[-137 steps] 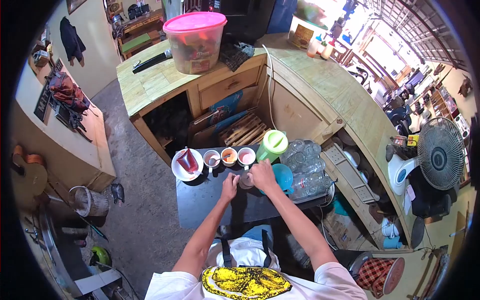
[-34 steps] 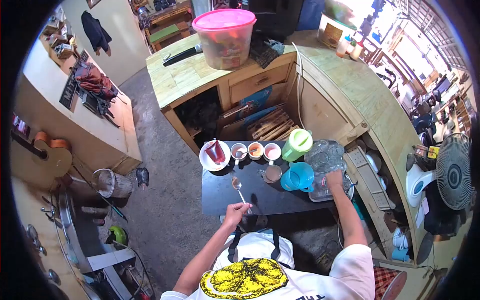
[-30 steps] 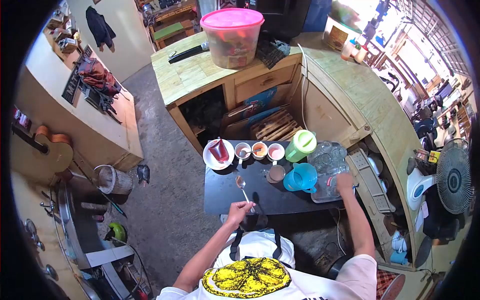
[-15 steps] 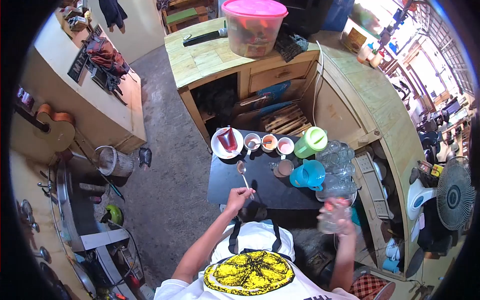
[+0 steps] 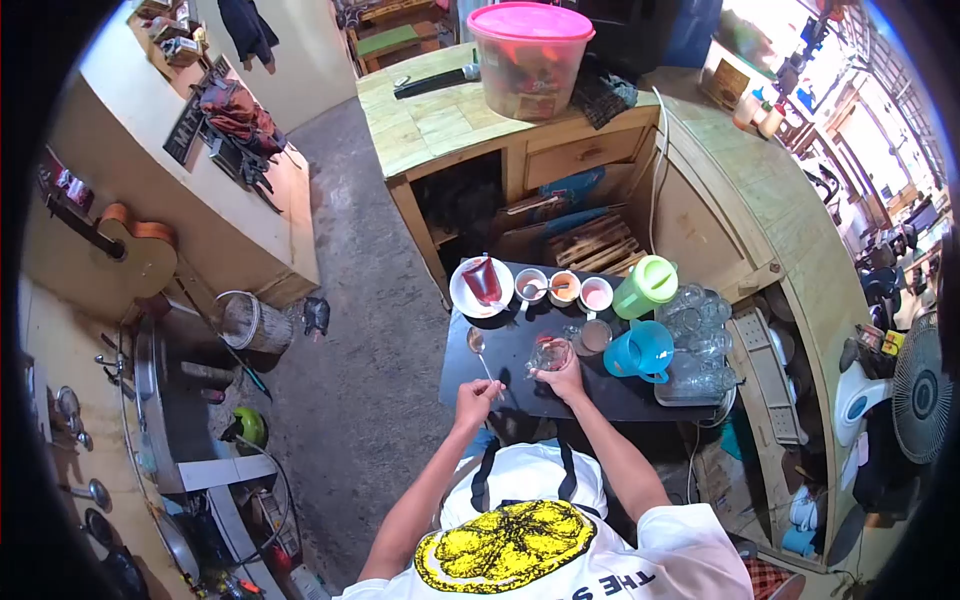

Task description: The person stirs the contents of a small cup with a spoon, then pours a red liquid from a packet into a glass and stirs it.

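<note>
My left hand [image 5: 478, 402] pinches the handle end of a long spoon [image 5: 484, 355], whose bowl points away from me over the dark table [image 5: 540, 397]. In my right hand [image 5: 561, 376] is a clear glass mug [image 5: 549, 354], held low over the table. Just beyond it stands another glass mug [image 5: 595, 336] with something brownish inside. Behind these are a white bowl [image 5: 463, 304] holding a red liquid-filled bag [image 5: 484, 281], and three white cups [image 5: 597, 294] with colored contents. A spoon rests in one or two of the cups.
On the table's right stand a green lidded pitcher [image 5: 648, 286], a blue pitcher [image 5: 638, 351] and a tray [image 5: 690, 400] crowded with glass mugs [image 5: 700, 335]. A wooden counter [image 5: 440, 125] carrying a pink-lidded tub [image 5: 528, 70] is beyond the table. A fan [image 5: 920, 390] stands at right.
My right hand has brought the glass mug from beside the tray, at right, leftward over the table. My left hand still holds the spoon. The whole view has shifted slightly.
</note>
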A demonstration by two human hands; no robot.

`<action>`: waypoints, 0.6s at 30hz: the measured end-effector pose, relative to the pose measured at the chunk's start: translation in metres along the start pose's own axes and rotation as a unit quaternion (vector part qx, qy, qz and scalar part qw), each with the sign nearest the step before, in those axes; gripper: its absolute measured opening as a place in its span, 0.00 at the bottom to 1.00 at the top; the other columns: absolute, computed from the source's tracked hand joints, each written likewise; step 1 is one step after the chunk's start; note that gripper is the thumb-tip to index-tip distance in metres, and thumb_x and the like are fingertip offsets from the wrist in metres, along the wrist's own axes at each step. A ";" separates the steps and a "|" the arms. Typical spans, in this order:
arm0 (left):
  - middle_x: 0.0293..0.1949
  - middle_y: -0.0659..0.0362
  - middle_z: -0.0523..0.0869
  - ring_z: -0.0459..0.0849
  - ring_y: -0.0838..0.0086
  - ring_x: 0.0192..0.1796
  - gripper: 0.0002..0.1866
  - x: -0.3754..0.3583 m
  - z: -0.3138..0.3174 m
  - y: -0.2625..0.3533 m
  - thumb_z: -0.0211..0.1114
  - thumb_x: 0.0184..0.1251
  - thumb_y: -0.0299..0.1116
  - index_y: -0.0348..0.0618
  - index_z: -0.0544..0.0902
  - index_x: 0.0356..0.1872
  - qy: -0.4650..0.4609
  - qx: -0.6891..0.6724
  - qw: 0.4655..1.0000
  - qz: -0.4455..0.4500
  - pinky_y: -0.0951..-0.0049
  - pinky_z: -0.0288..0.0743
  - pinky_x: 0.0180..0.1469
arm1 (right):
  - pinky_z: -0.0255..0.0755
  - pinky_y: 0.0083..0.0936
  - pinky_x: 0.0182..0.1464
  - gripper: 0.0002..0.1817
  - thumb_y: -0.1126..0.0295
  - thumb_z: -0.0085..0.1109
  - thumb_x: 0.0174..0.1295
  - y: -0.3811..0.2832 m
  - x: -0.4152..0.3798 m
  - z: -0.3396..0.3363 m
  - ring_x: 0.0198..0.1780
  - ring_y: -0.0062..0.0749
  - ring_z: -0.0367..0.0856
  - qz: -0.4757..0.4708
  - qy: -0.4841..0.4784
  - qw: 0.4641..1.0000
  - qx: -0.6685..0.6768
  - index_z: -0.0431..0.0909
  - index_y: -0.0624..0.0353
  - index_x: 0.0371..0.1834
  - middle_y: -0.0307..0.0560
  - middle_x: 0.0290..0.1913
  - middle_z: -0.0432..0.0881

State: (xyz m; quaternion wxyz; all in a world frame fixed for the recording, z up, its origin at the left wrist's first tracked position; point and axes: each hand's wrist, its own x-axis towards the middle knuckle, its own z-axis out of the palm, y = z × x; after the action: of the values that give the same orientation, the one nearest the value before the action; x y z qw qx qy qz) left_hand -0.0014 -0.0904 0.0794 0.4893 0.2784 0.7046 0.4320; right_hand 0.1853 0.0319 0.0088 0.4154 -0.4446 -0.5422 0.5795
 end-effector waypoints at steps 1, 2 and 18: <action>0.27 0.62 0.82 0.74 0.79 0.30 0.11 -0.001 0.000 -0.001 0.67 0.71 0.34 0.36 0.91 0.37 -0.004 0.001 1.000 0.001 0.72 0.67 0.34 | 0.71 0.27 0.60 0.40 0.76 0.82 0.33 0.012 0.003 0.001 0.52 0.28 0.79 -0.016 0.012 1.000 -0.009 0.69 0.57 0.53 0.40 0.48 0.80; 0.27 0.62 0.82 0.74 0.79 0.31 0.12 -0.002 0.000 -0.002 0.66 0.71 0.35 0.36 0.91 0.36 -0.009 0.005 1.000 -0.001 0.73 0.67 0.35 | 0.73 0.28 0.58 0.42 0.74 0.84 0.32 0.024 0.006 0.003 0.52 0.31 0.80 -0.036 0.027 0.998 -0.039 0.69 0.58 0.55 0.43 0.48 0.81; 0.25 0.66 0.82 0.73 0.83 0.27 0.12 -0.015 0.005 0.007 0.64 0.75 0.37 0.39 0.89 0.38 -0.069 -0.052 0.993 -0.076 0.78 0.67 0.31 | 0.75 0.36 0.60 0.44 0.77 0.78 0.40 0.015 -0.025 0.013 0.56 0.43 0.82 -0.009 0.040 0.981 -0.190 0.65 0.59 0.64 0.54 0.54 0.80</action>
State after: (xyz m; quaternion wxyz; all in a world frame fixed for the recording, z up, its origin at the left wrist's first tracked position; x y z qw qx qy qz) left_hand 0.0086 -0.0979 0.0914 0.5824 0.2270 0.6646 0.4094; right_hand 0.1795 0.0037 -0.0040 0.3492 -0.5336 -0.6295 0.4440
